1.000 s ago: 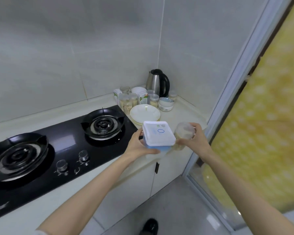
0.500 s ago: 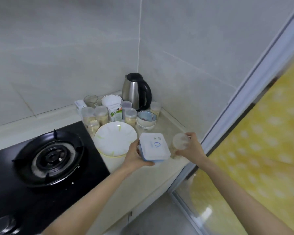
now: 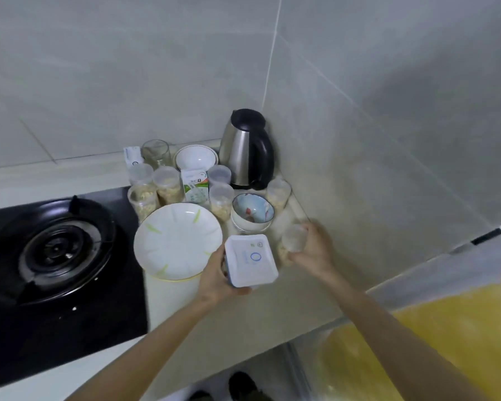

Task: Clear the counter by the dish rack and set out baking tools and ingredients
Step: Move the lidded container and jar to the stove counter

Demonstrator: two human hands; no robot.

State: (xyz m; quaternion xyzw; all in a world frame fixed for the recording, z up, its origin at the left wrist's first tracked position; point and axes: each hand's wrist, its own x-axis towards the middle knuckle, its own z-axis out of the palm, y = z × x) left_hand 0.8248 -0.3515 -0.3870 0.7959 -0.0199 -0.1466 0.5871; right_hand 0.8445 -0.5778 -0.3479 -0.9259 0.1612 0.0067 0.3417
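Observation:
My left hand grips a white square box with a blue base from its left side and underneath, just above the counter. To its right my right hand holds a small clear lidded jar with pale contents, low over the counter near the wall. Whether box or jar touches the counter I cannot tell.
A stack of white plates lies left of the box. Behind stand a patterned bowl, several clear jars, a small carton, a white bowl, a glass and a steel kettle. A black gas hob fills the left.
My view has swung right and closer to the corner. Both hands carried the box and the jar forward, towards the plates and the patterned bowl.

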